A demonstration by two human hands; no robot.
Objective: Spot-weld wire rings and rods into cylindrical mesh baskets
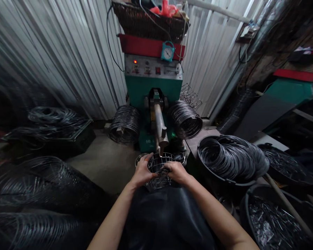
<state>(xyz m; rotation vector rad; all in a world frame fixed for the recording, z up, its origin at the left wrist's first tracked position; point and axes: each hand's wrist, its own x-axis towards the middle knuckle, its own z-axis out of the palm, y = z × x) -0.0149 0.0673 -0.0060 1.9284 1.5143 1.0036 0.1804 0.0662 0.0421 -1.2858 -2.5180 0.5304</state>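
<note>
Wire, thin and dark, forms the small round wire basket [158,172] that both hands grip at near centre, just above a dark apron [167,218] over the lap. The left hand [142,172] curls around the basket's left rim, fingers bent over its edge; the right hand [176,172] clasps the right side, fingers closed on the wires (its fingertips are partly hidden behind the mesh). The basket sits directly under the tip of a grey metal arm [159,126] that slopes down from a green machine [153,90] farther back. To the right, near, black tubs hold short metal pieces [271,222], and beyond them a black tub [224,177] is packed with wire rings [232,156]. More ring bundles lie at left [36,184]. Coils of rings [125,124] hang at either side of the machine. Far up, a teal clock [167,52] sits on its red band, with a woven basket [148,21] on top.
</note>
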